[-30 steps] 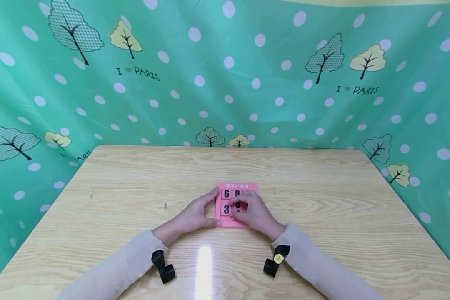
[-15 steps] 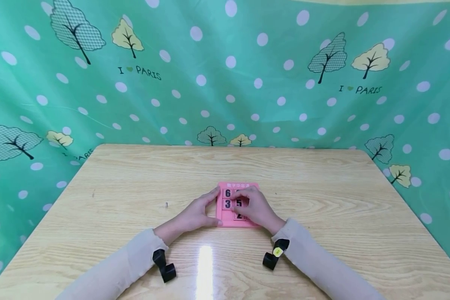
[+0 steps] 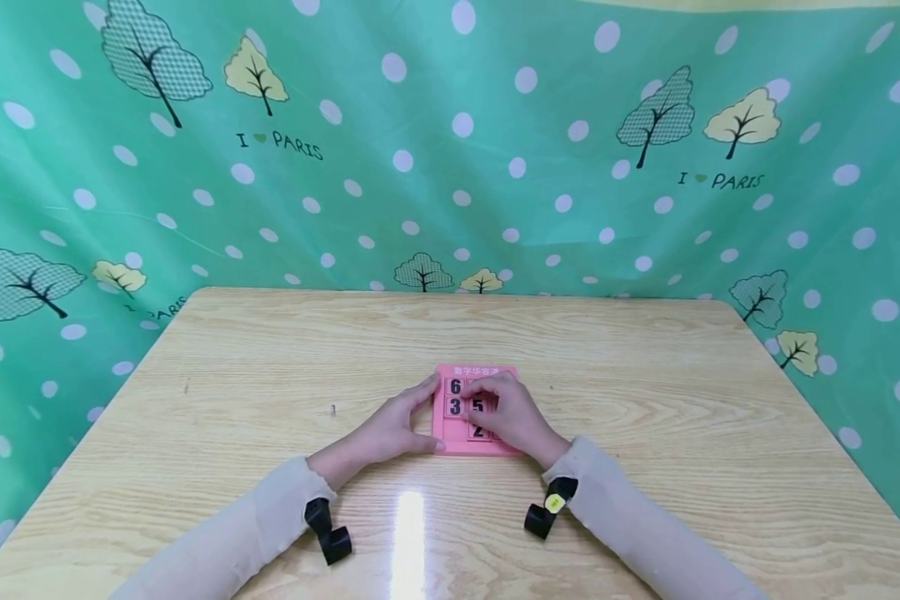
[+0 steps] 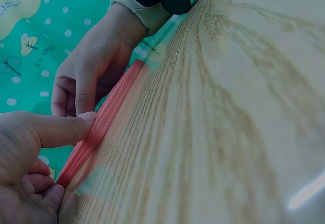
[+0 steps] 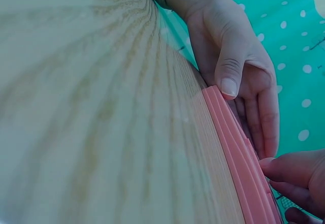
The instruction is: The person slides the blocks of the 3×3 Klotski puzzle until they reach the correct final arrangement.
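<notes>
A pink sliding number puzzle [image 3: 468, 449] lies flat on the table, seen edge-on in both wrist views. My left hand [image 3: 387, 430] grips its left side, thumb at the near corner and a finger near the far left corner. Over the puzzle's right part, my right hand [image 3: 519, 421] pinches the 3 tile [image 3: 454, 407] with thumb and index finger. Above that tile sits the 6 tile [image 3: 454, 386]; below it is a bare slot. The 5 tile [image 3: 477, 405] and 2 tile [image 3: 478, 432] show partly in the middle column. The right hand hides the tiles farther right.
The wooden table [image 3: 270, 358] spreads around the puzzle. A small mark or bit [image 3: 333, 410] is on it to the left. Behind stands a green dotted curtain [image 3: 457, 183]. Black wrist cameras hang under both sleeves.
My right hand has moved slightly away from me and the 3 tile has slid up beneath the 6, leaving a bare slot below. My left hand keeps its hold.
</notes>
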A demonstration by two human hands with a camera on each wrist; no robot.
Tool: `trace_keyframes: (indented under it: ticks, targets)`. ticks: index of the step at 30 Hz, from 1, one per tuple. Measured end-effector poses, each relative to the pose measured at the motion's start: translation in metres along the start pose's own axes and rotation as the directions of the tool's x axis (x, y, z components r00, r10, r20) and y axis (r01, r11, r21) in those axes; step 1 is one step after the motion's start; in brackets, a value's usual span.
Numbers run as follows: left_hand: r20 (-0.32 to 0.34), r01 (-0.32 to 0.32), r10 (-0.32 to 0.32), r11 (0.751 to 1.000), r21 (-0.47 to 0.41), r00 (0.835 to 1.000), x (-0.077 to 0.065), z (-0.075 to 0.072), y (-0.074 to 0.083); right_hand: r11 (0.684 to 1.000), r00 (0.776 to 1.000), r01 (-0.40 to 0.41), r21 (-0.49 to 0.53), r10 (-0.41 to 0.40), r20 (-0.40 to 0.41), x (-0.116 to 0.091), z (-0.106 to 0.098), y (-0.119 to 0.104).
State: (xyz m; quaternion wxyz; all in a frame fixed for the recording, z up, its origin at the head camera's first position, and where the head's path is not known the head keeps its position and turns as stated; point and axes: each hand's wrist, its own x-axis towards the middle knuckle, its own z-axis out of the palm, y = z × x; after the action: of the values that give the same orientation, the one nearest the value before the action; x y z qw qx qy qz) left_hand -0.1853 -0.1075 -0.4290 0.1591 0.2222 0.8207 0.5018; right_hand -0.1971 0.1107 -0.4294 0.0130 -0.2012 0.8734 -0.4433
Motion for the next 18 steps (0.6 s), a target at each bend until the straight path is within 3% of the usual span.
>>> trace_keyframes:
  ticks: [18]
  targets:
    - [-0.018, -0.026, 0.025, 1.0, -0.002, 1.0, 0.003, 0.003, -0.004, 1.0, 1.0, -0.009, -0.002, 0.009, 0.011, -0.014, -0.017, -0.002]
